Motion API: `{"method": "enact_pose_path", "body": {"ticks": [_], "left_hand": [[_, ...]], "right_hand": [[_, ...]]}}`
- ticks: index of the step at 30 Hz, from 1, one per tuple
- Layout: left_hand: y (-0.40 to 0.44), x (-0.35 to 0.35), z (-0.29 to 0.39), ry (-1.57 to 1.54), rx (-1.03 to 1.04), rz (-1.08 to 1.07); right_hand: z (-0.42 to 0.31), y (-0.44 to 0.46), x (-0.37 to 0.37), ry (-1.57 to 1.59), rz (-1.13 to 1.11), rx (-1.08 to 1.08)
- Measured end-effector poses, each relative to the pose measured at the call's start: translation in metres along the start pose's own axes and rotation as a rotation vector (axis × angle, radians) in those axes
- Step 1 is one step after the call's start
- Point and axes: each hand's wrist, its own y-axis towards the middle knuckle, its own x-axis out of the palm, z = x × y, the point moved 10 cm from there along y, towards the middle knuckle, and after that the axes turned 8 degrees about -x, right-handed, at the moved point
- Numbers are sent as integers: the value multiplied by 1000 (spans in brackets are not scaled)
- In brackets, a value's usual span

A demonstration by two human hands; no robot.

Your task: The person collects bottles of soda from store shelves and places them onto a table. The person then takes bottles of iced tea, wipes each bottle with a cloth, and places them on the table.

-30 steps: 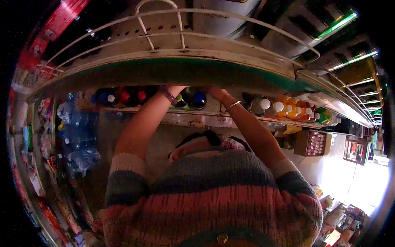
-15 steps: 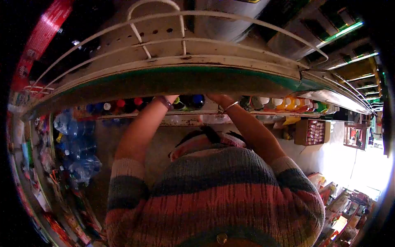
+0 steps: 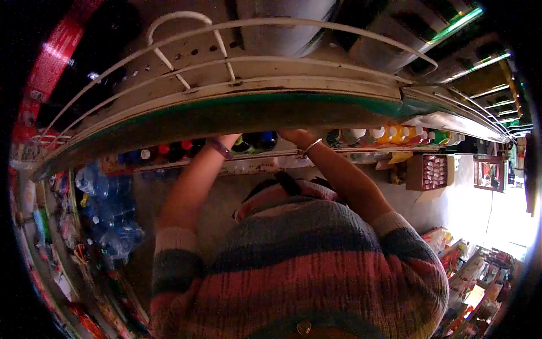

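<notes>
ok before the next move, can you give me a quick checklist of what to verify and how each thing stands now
1. Left hand fingers visible: not ok, hidden by the shelf edge.
2. Right hand grip: cannot tell, its fingers are hidden too.
3. Blue cap between the hands: ok.
4. Orange bottles apart from the right hand: ok.
5. Cardboard box apart from the arms: ok.

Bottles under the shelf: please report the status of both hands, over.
Left hand, right hand: beneath shelf edge, fingertips hidden, grip unclear. Blue-topped bottle between them. That shelf edge blocks the view.
</notes>
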Motion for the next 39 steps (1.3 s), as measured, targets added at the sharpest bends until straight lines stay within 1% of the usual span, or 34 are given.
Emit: {"method": "enact_pose_path", "body": {"ticks": [1,2,3,5,8,11,12,15,17,18,20,21,22,23,24,25,26,27,28,29,31,33,36,37,39], "left_hand": [[0,1,0,0,1,3],[0,4,-2,2,-1,3],[0,5,-3,1,2,7],[1,7,-4,1,7,8],[1,13,-5,-4,12,4],[3,20,-4,-19,26,3],[5,23,-3,-21,31,5],[9,34,-4,-36,48,4],[9,43,-14,-34,63,10],[5,51,-26,-19,80,25],[7,66,-64,181,177,144],[6,36,-37,155,155,112],[4,0,1,150,149,122],[2,-33,36,145,153,137],[-3,-69,72,127,158,169],[-2,-76,82,75,89,83],[-2,-77,93,0,-43,-18],[-2,-78,109,-63,-163,-100],[-8,-82,130,-124,-206,-149],[-15,-94,154,-189,-177,-60],[-26,-108,214,-350,93,14],[-40,-118,261,-482,239,99],[-54,-93,303,-480,313,23],[-60,-84,318,-458,337,2],[-70,-61,342,-530,310,-77]], "right_hand": [[3,-1,10,510,1,95],[8,-3,19,1006,49,226],[27,-3,36,1721,-2,354],[24,-1,39,2407,-74,429],[11,-1,34,2410,-154,336],[1,-3,35,2516,-265,351],[2,-2,36,2505,-261,360],[12,-4,42,2427,-241,422],[12,-8,39,2474,-239,476],[2,-11,37,2547,-244,513],[-14,-25,45,2654,-240,675],[-22,-34,41,2689,-223,800],[-55,-41,32,2575,-452,652],[-67,-46,22,3188,-465,1052],[-36,-51,28,2991,-424,948],[14,-50,34,2789,-411,848],[44,-48,30,2592,-427,737],[34,-56,28,2625,-280,850],[40,-64,19,2597,-238,861],[49,-74,17,2581,-195,854],[83,-108,7,2735,-438,672],[102,-145,2,2725,-301,773],[117,-203,1,2846,-516,813],[122,-223,3,2834,-517,868],[125,-259,5,2808,-508,986]]}}
